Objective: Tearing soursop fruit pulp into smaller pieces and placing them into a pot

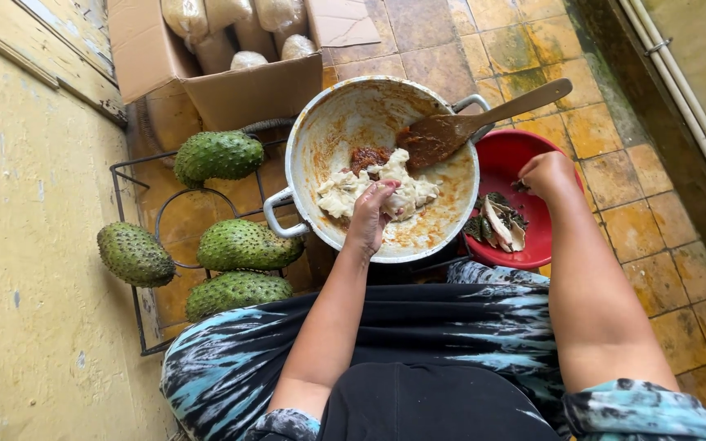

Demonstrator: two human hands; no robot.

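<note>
the left hand (372, 214) is pinching white fruit pulp (373, 192) in the pan (328, 131) at centre frame. the right hand (546, 175), fingers pressed together, is hovering over the red bowl (533, 245) of scraps. slippery pulp could be dropping onto the floor (655, 229).

The person wears a short-sleeved top (418, 327) tie-dyed in black, turquoise and white, and a plain black garment (426, 404) over the lap; both forearms are bare.

Tiled floor and what sits on it

The worn yellow tiled floor (614, 163) carries a cardboard box (230, 86), a black wire rack (136, 163) with green spiky fruits (243, 243), and a red bowl (525, 155).
</note>
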